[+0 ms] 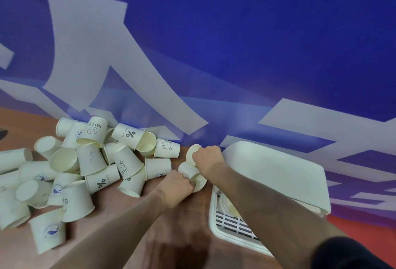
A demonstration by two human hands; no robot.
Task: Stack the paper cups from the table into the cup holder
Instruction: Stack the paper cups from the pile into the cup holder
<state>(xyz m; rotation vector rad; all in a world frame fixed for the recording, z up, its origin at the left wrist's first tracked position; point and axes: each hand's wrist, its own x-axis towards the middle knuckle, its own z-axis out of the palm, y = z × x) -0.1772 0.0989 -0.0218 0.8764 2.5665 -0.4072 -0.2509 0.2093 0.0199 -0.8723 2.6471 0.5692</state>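
Observation:
Several cream paper cups (90, 161) lie jumbled on the left half of the brown table (120, 221), some printed with "%", "HELLO" or small animals. My left hand (174, 187) grips one cup (189, 173) lying on its side near the table's middle. Just above it my right hand (209, 157) grips another cup (191, 150), whose rim faces left. The two held cups touch or nearly touch. To the right stands the white cup holder (276, 168), its lid raised; a stack of cup rims (230, 206) shows inside, partly hidden by my right forearm.
A blue and purple wall with large pale lettering (102, 54) rises directly behind the table. The holder's white slatted base (233, 226) sits near the table's right side. An orange-red surface (368, 228) shows at the lower right.

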